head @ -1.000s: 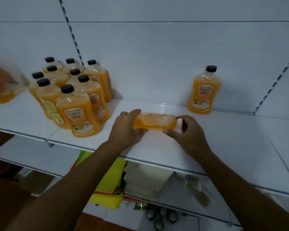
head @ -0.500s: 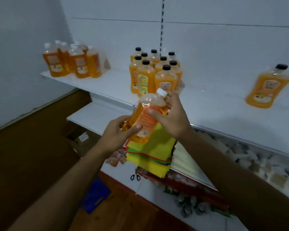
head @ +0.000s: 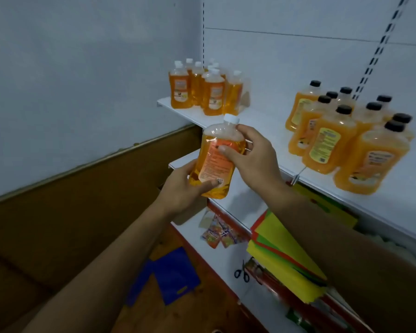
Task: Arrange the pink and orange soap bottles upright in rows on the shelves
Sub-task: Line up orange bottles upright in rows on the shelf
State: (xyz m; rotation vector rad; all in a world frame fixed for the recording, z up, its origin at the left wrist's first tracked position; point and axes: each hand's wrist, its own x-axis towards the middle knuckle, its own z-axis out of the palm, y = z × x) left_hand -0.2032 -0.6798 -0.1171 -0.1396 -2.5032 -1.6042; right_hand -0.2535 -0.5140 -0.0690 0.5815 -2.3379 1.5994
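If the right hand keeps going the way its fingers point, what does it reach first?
The right hand grips the white-capped bottle, fingers aimed up-left. Going on, it would probably meet the white-capped cluster on the shelf; depth unclear.

Two bare forearms, no sleeves

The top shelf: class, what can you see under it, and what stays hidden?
Under the top shelf lie stacked yellow sheets, snack packets and scissors on lower shelves. The arms and shelf edge cover whatever lies further back.
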